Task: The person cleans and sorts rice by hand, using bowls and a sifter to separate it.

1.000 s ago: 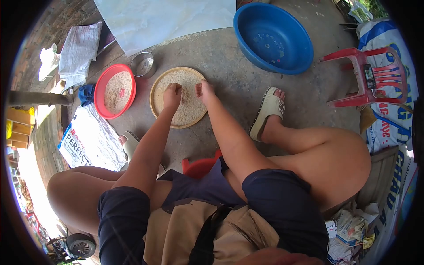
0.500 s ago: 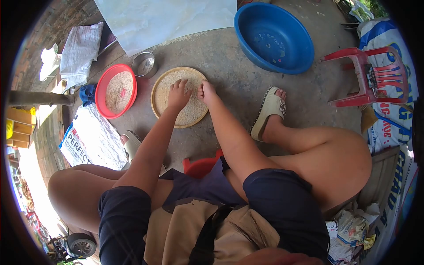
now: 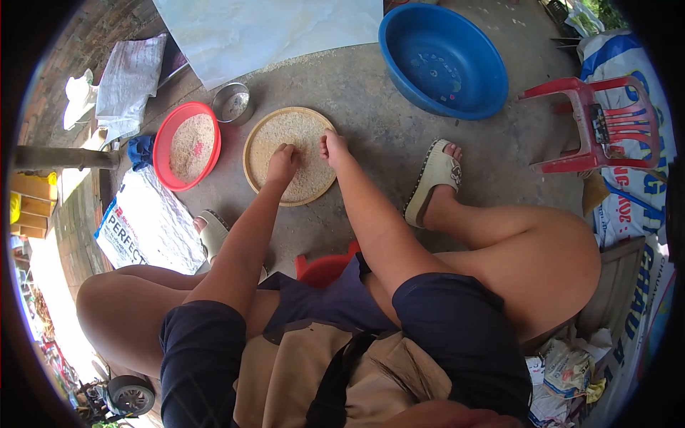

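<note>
A round shallow bamboo tray (image 3: 250, 171) lies on the concrete floor before me, spread with pale rice-like grain (image 3: 307, 187). Over the middle of the grain is my left hand (image 3: 284, 164), its fingers curled down and pressed together at the grain's surface. My right hand (image 3: 334, 150) is closed in a fist at the tray's right rim, overlapping it. Whatever either hand holds is hidden by the fingers, and I cannot tell what it is. Left of the tray stands a red basin (image 3: 160, 160) holding more of the grain, with a small pinkish-red patch in its middle.
A metal bowl (image 3: 232, 104) sits between basin and tray. Behind are a pale sheet (image 3: 278, 36) and a large blue tub (image 3: 399, 84). A red plastic chair (image 3: 571, 85) stands at right. My sandalled foot (image 3: 435, 182) is right of the tray; a white sack (image 3: 146, 225) lies left.
My left hand's fingers, spread over the grain before, have curled in and closed, with the hand a little lower in view. My right fist stays at the rim.
</note>
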`<state>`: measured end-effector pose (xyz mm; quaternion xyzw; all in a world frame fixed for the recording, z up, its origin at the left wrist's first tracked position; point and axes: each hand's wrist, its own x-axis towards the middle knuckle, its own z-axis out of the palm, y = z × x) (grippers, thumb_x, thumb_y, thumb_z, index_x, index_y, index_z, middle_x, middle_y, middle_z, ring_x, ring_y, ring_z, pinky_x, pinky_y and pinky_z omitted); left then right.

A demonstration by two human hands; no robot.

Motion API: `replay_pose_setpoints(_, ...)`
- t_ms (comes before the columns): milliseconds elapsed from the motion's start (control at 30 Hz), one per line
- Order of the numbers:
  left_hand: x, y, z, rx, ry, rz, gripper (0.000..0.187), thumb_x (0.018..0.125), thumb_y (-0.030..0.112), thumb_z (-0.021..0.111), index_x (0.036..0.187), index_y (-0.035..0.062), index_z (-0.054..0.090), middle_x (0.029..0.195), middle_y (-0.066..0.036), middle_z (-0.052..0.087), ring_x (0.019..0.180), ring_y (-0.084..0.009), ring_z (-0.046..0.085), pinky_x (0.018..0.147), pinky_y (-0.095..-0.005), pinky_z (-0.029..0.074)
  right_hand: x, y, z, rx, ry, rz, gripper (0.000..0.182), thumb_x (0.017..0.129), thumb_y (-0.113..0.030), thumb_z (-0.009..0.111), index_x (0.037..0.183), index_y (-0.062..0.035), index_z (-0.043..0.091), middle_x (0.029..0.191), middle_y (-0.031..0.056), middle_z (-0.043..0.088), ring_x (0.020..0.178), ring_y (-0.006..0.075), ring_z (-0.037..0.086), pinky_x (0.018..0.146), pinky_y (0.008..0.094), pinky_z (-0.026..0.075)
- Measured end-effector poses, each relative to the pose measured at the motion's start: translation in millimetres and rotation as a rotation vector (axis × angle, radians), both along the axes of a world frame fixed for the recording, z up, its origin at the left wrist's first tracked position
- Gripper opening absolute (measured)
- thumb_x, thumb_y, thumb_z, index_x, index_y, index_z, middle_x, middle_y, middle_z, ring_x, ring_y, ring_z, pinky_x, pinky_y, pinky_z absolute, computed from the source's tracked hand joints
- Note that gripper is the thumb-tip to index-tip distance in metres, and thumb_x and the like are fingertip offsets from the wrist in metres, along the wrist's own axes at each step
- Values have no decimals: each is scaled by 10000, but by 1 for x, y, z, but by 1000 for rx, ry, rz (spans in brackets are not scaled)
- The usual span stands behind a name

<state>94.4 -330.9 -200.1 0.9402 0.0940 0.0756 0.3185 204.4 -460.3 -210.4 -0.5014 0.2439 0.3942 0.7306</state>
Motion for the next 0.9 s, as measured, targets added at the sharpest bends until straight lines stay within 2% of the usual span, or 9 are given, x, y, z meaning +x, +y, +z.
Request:
replay_pose_setpoints(200, 29, 3, 12, -236, -22, 285, 130, 784, 89, 622, 892, 19, 643, 823, -130, 656, 774, -230, 641, 727, -324, 491, 1, 6, -1, 40, 43, -14, 333, 901, -289, 433, 744, -15, 537, 634, 91, 554, 527, 201, 548, 492, 328, 477)
replay_pose_setpoints(267, 39, 5, 13, -686, 133, 19, 194, 818, 141, 642, 963, 12, 633, 879, -54, 663, 786, -136, 614, 706, -288, 479, -1, 7, 2, 52, 21, -54, 340, 905, -293, 428, 748, -12, 537, 668, 106, 565, 564, 213, 562, 529, 336, 494)
replay_pose_setpoints(333, 43, -6, 41, -786, 254, -42, 221, 834, 171, 635, 991, 15, 636, 884, -19, 651, 786, -127, 596, 725, -287, 475, -1, 6, 4, 61, -3, -97, 348, 908, -297, 423, 752, -8, 537, 703, 122, 575, 600, 224, 576, 567, 345, 510)
replay_pose_setpoints(433, 42, -3, 35, -668, 113, 186, 264, 834, 230, 633, 995, 21, 640, 892, -52, 662, 788, -147, 610, 741, -293, 471, 3, 6, -1, 124, 76, -110, 336, 905, -281, 430, 727, -12, 523, 633, 98, 548, 526, 204, 550, 484, 323, 472)
replay_pose_setpoints(500, 36, 7, 24, -258, 119, 237, 326, 816, 282, 635, 1041, 46, 625, 994, -91, 639, 886, -203, 603, 785, -324, 468, 3, 5, -5, 22, 55, -23, 313, 886, -271, 448, 674, -47, 498, 548, 51, 485, 426, 159, 472, 388, 289, 382)
replay_pose_setpoints(533, 31, 7, 22, -258, 117, 239, 326, 816, 282, 635, 1041, 46, 625, 994, -91, 639, 886, -203, 603, 785, -324, 468, 3, 5, -5, 23, 54, -21, 313, 886, -271, 448, 674, -47, 498, 548, 51, 485, 426, 159, 472, 388, 289, 382)
replay_pose_setpoints(600, 12, 2, 21, 244, -11, 117, 381, 770, 288, 649, 1100, 104, 601, 1124, -107, 582, 1015, -292, 543, 860, -379, 452, 2, 4, -4, -62, 28, 15, 314, 887, -294, 467, 638, -106, 429, 514, 2, 399, 368, 113, 355, 333, 266, 259)
replay_pose_setpoints(733, -8, -5, 13, 343, -59, -20, 360, 776, 261, 640, 1094, 101, 584, 1159, -105, 537, 1070, -283, 497, 890, -367, 438, 2, 0, -4, 0, 44, 3, 292, 838, -259, 489, 590, -129, 406, 472, -30, 335, 352, 98, 291, 333, 262, 216)
replay_pose_setpoints(900, -8, -3, 0, 74, 83, -15, 197, 782, 150, 618, 953, 55, 601, 979, -141, 574, 961, -320, 555, 811, -410, 459, 0, 2, -1, -45, 8, 35, 340, 871, -278, 477, 578, -147, 364, 458, -35, 317, 336, 94, 267, 325, 257, 193)
